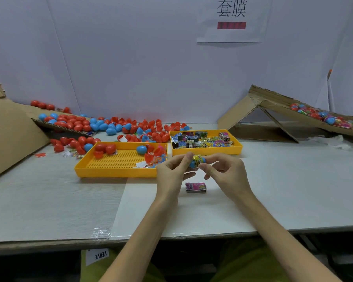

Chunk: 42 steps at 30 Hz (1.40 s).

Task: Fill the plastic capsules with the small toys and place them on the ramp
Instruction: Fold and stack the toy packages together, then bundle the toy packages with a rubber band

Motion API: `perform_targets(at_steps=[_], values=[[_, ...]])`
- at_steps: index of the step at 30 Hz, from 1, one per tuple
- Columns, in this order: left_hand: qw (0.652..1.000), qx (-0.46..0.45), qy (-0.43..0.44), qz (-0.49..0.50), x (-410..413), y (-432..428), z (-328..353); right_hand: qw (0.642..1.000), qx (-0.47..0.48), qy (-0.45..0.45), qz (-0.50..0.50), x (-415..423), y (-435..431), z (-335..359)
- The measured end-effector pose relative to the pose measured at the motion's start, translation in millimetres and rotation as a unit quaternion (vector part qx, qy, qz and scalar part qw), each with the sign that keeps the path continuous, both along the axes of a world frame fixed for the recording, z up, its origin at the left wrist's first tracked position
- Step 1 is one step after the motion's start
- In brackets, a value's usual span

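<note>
**Visitor:** Where are you working?

**Me:** At a pale table (49,200) set against a white wall (130,58), with a paper sign (230,19) taped high up.

**Visitor:** And your hands?

**Me:** They're together just above the table, nearly touching. My left hand (171,169) pinches a blue capsule half (192,164) between thumb and fingertips. My right hand (226,169) has thumb and forefinger curled onto a yellow toy packet (198,159) that sticks out of the half's mouth.

**Visitor:** Which way does the half lie?

**Me:** It's tilted. The mouth points up and toward my right hand, and the rounded end points down toward my left palm. I reckon the push has to run along that line, right hand pressing the packet down into the cup.

**Visitor:** What's around you?

**Me:** A spare pink packet (196,187) lies on the table just below my hands. Beyond my left hand is a yellow tray (114,174) holding a few red and blue shells, and I'd expect to find the closing half there. Beyond my right hand a second tray (238,148) is full of packets. Farther left, loose capsules (102,127) spill off some cardboard.

**Visitor:** And the ramp?

**Me:** The cardboard ramp (273,110) is off to my right and farther back, well apart from my hands. There are filled capsules (324,117) already on it. My right hand is the nearer one, so I'd judge it should carry the closed capsule over
</note>
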State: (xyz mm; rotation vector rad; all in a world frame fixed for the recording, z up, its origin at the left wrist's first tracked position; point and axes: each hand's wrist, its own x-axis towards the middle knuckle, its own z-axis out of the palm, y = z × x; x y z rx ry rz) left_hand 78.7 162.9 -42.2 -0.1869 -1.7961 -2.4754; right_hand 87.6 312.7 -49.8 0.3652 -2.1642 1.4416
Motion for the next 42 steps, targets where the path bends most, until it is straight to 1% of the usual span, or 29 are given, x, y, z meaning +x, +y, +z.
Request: perform_targets(at_steps=[4,8,10,13,15,18,21,24,25,26,28,31,32,33,34,36,37,38,39,40,41,42], values=[[1.000,-0.011,-0.003,0.008,-0.6,0.5,-1.4,0.999,-0.029,-0.014,0.025,0.6,-1.0,0.9],[0.999,-0.015,0.020,0.026,-0.1,0.6,-1.2,0.997,-0.040,-0.037,0.057,-0.7,-0.3,2.4],[0.999,-0.006,0.027,0.030,0.1,1.2,-0.3,0.994,-0.083,-0.040,0.055,-1.3,1.6,5.1],[0.999,-0.021,0.022,0.033,-2.2,0.2,-1.6,0.979,-0.195,-0.047,0.041,-2.1,8.6,8.0],[0.997,-0.062,0.033,0.037,-2.2,-0.2,-3.6,0.962,-0.262,-0.069,0.041,-3.4,12.6,9.9],[0.977,-0.184,0.098,0.049,1.8,1.7,-7.9,0.945,-0.312,-0.091,0.034,-5.5,13.8,11.1],[0.931,-0.330,0.152,0.024,5.0,2.0,-11.7,0.934,-0.334,-0.125,0.031,-9.1,16.2,12.3],[0.873,-0.460,0.156,-0.036,2.4,-7.7,-17.5,0.910,-0.348,-0.219,0.058,-14.6,25.2,17.2],[0.862,-0.480,0.154,-0.053,2.0,-12.5,-20.0,0.900,-0.352,-0.247,0.065,-16.3,28.5,19.9],[0.858,-0.485,0.154,-0.065,1.6,-16.7,-21.3,0.891,-0.360,-0.267,0.069,-17.7,31.1,23.0],[0.859,-0.479,0.159,-0.078,0.5,-21.7,-22.3,0.874,-0.381,-0.296,0.066,-20.1,33.8,26.6],[0.852,-0.486,0.178,-0.075,0.4,-21.9,-22.9,0.857,-0.379,-0.342,0.067,-30.0,31.6,39.6],[0.850,-0.488,0.185,-0.074,0.7,-21.2,-23.4,0.856,-0.387,-0.335,0.073,-37.1,32.9,52.1],[0.849,-0.487,0.191,-0.073,0.4,-20.9,-24.5,0.855,-0.410,-0.308,0.078,-46.9,36.9,70.0],[0.849,-0.486,0.195,-0.072,-0.2,-21.0,-25.3,0.853,-0.445,-0.263,0.077,-59.5,44.1,91.5],[0.849,-0.484,0.200,-0.070,-1.5,-21.1,-26.1,0.834,-0.527,-0.154,0.052,-85.5,64.0,139.5],[0.850,-0.482,0.199,-0.069,-1.7,-21.0,-26.6,0.832,-0.540,-0.124,0.020,-95.7,73.9,157.7],[0.852,-0.480,0.198,-0.068,-1.7,-21.0,-27.2,0.845,-0.518,-0.131,-0.023,-104.0,81.5,166.9],[0.853,-0.478,0.198,-0.069,-1.7,-21.4,-27.9,0.867,-0.467,-0.163,-0.066,-109.5,85.2,166.5],[0.853,-0.477,0.199,-0.071,-1.9,-21.6,-28.4,0.893,-0.390,-0.200,-0.104,-110.1,82.9,157.9],[0.853,-0.476,0.199,-0.073,-2.2,-21.7,-28.6,0.916,-0.308,-0.218,-0.134,-109.7,77.7,142.7],[0.854,-0.474,0.201,-0.074,-2.5,-21.6,-28.7,0.935,-0.243,-0.206,-0.153,-109.7,71.5,124.5]])
